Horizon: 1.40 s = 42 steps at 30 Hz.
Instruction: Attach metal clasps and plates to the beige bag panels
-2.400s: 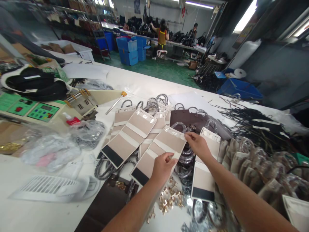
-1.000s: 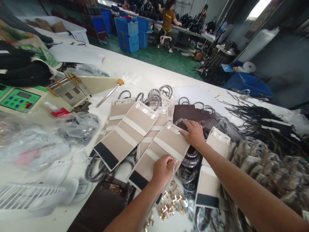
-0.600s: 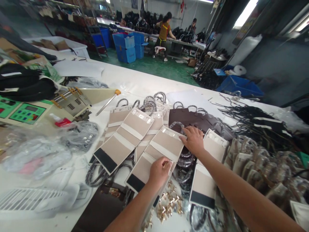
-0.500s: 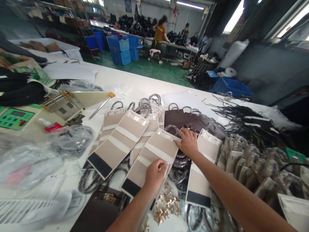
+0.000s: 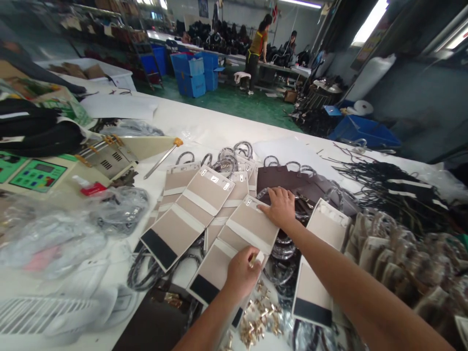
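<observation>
A beige bag panel (image 5: 250,222) with pale cross bands and a black lower strip lies tilted on the pile before me. My right hand (image 5: 281,208) grips its upper right corner, thumb on the front and fingers over the far edge beside a wrapped handle. Closed in a pinch, my left hand (image 5: 244,273) is at the panel's right side. A small pale, gold-tinged piece shows at its fingertips; its kind is unclear. Loose gold metal fittings (image 5: 260,317) lie just below. Another beige panel (image 5: 190,214) is to the left, and one more (image 5: 318,263) lies under my right forearm.
Dark brown bags (image 5: 287,180) with wrapped handles lie behind the pile. Several beige bags (image 5: 387,263) stand at right, near black straps (image 5: 387,180). A machine with a green keypad (image 5: 38,175) and plastic bags (image 5: 54,243) are at left. Two people work at a far bench.
My view has turned slightly left. My left hand has rolled so that a small pale piece shows at its fingertips. My right hand stays at the panel's corner, its fingers closer together.
</observation>
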Motion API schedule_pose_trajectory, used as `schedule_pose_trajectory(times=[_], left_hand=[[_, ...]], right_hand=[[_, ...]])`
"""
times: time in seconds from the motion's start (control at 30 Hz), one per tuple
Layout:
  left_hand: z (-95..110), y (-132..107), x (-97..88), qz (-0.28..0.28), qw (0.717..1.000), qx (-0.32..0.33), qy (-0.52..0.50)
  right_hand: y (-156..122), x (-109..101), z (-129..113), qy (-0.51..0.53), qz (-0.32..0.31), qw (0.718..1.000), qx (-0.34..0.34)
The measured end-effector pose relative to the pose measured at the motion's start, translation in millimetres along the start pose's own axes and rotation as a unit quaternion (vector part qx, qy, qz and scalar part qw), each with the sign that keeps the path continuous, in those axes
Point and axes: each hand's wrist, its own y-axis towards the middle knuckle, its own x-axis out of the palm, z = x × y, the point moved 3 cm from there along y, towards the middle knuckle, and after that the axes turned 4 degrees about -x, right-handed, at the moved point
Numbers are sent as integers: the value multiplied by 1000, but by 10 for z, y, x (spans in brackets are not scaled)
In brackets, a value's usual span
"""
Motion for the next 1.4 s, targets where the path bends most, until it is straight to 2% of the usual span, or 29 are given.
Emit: schedule_pose_trajectory(times=[0.1, 0.2, 0.27, 0.4, 0.47, 0.53, 0.6, 0.67, 0.73, 0.77, 0.9, 1.03, 1.13, 1.23, 1.3, 1.37, 1.4], left_hand=[[-84, 16, -7, -24, 999, 13, -35], [-136, 29, -6, -44, 996, 12, -78], [-103, 17, -29, -44, 995, 9, -94], [122, -73, -160, -33, 993, 46, -103], [209, -118, -244, -17, 994, 46, -101], [233, -134, -311, -2, 994, 28, -109], [219, -120, -348, 6, 993, 18, -118], [194, -92, -364, 21, 993, 16, -115], [183, -68, -367, 40, 995, 15, -94], [188, -60, -368, 51, 996, 17, -76], [286, -54, -386, 96, 992, 76, -24], [412, -30, -364, 45, 990, 132, -26], [460, 26, -367, 38, 993, 110, 24], [480, 98, -404, 79, 992, 85, 45], [481, 137, -423, 113, 989, 86, 38], [448, 162, -418, 143, 986, 89, 16], [411, 169, -400, 151, 985, 88, -1]], right_hand=[[-76, 66, -66, 0, -33, 999, -43], [-132, 27, -107, 11, -45, 995, -89], [-73, -1, -101, 16, -39, 997, -68], [114, 11, 9, 10, -68, 997, 46], [126, -37, 50, 16, -69, 996, 60], [52, -173, 41, 80, -35, 995, 39], [-99, -345, -35, 221, -52, 974, -7], [-297, -501, -175, 356, -155, 920, -56], [-489, -627, -321, 397, -260, 876, -80], [-558, -679, -377, 386, -285, 873, -87], [-619, -807, -500, 307, -266, 905, -126], [-543, -856, -542, 225, -255, 923, -181], [-492, -869, -565, 160, -246, 930, -220], [-420, -805, -567, 135, -232, 937, -224], [-306, -701, -523, 154, -202, 950, -182], [-125, -534, -419, 226, -161, 958, -67], [-25, -424, -359, 267, -143, 953, 3]])
